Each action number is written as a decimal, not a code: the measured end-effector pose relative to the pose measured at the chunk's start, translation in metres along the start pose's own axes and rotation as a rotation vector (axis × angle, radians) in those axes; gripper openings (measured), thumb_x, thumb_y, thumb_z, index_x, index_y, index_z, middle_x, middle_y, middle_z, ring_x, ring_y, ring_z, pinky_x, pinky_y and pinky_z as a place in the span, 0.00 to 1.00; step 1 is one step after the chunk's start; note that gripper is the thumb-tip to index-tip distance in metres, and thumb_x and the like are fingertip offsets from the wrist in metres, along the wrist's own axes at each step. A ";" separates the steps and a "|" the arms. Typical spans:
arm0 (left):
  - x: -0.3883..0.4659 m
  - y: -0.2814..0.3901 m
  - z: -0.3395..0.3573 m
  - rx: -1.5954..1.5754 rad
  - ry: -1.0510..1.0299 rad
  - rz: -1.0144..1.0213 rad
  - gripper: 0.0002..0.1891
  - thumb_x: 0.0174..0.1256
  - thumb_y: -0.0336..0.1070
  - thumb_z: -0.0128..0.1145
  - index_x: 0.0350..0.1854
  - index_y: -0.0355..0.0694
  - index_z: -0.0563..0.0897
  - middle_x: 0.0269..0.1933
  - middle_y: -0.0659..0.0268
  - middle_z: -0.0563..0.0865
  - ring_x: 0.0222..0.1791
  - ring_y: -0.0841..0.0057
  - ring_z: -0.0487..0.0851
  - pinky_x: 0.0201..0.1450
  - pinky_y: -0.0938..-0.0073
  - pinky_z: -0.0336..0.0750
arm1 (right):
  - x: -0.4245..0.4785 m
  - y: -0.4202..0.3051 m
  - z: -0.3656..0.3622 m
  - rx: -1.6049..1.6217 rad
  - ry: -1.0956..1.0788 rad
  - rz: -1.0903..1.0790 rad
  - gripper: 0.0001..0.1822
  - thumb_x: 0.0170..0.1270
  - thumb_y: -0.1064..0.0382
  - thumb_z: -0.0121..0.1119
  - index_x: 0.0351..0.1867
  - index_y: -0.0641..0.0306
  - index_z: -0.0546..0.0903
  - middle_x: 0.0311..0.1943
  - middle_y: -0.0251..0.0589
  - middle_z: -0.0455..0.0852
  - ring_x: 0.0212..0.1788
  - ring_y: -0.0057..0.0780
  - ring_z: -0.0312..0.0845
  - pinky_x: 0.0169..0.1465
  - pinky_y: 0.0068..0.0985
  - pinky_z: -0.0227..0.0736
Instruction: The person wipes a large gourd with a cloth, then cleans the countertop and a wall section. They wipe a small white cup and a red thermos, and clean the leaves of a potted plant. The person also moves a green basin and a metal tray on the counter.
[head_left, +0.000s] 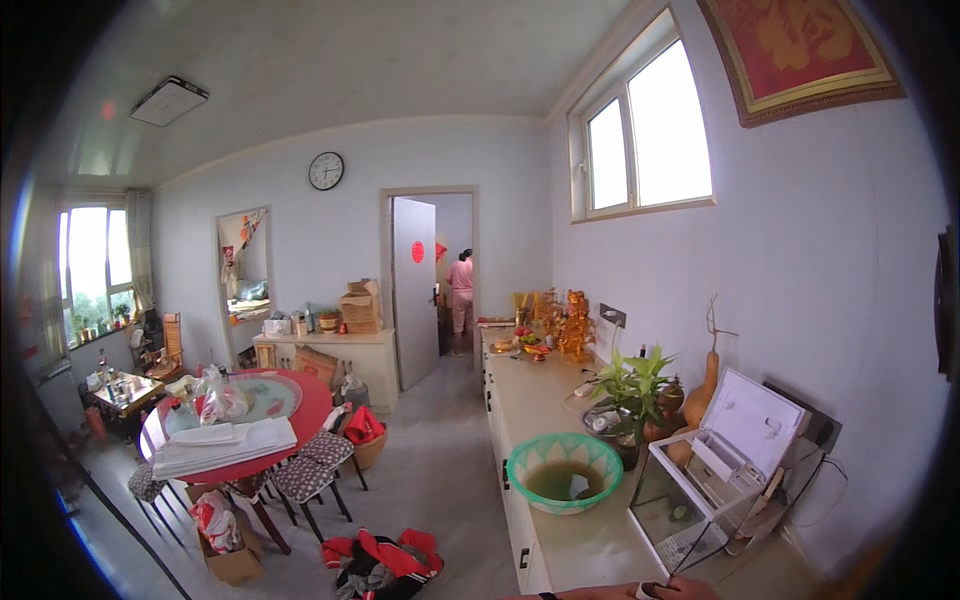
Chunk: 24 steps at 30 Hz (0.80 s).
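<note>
At the bottom edge, a cut-off forearm with a dark wristband leads to my left hand (679, 589), judging by its direction. The fingers are beside the near lower corner of a glass tank (679, 517); whether they hold anything is unclear. A small pale ring-like item shows at the hand. Above the tank, its white lid (757, 420) is tilted up, with a white box-shaped part below. Left of the tank, a green and white plastic basin (525, 484) contains murky water (562, 481). My right hand is out of view.
Behind the basin are a leafy plant (637, 382), a bottle gourd (701, 390) and golden figurines (575, 330) on the counter (559, 547). Red and black clothes (390, 559) lie on the floor. Padded stools (304, 480) flank a round red table (315, 397). A person (462, 285) stands beyond the doorway.
</note>
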<state>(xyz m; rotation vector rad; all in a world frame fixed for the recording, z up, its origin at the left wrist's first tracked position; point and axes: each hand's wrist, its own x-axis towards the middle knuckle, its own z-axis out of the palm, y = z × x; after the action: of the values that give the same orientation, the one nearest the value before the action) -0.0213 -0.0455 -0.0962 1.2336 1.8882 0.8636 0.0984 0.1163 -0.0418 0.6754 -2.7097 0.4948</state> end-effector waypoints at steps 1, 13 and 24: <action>0.000 -0.002 0.000 0.021 0.039 0.018 0.09 0.50 0.38 0.55 0.26 0.37 0.81 0.19 0.61 0.80 0.19 0.71 0.78 0.24 0.68 0.72 | -0.002 -0.003 0.003 0.018 -0.021 0.041 0.17 0.60 0.64 0.49 0.51 0.58 0.77 0.34 0.48 0.79 0.34 0.49 0.74 0.36 0.36 0.71; 0.048 -0.035 0.010 0.326 0.485 0.011 0.13 0.57 0.41 0.53 0.41 0.41 0.78 0.34 0.54 0.84 0.35 0.51 0.81 0.36 0.55 0.74 | -0.020 0.037 0.066 1.516 0.349 1.130 0.16 0.60 0.55 0.46 0.30 0.67 0.77 0.18 0.40 0.76 0.22 0.29 0.74 0.27 0.25 0.69; 0.053 -0.039 -0.015 -0.403 0.600 0.139 0.14 0.61 0.43 0.59 0.27 0.37 0.79 0.22 0.69 0.81 0.23 0.85 0.76 0.27 0.77 0.71 | -0.046 0.003 0.028 0.608 0.613 0.857 0.14 0.59 0.63 0.55 0.43 0.70 0.77 0.42 0.38 0.77 0.43 0.24 0.74 0.47 0.24 0.69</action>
<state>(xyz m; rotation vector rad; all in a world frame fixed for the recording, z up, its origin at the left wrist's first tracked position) -0.0678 -0.0105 -0.1313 0.9208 1.9344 1.7440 0.1299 0.1256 -0.0847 -0.5229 -2.1039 1.4633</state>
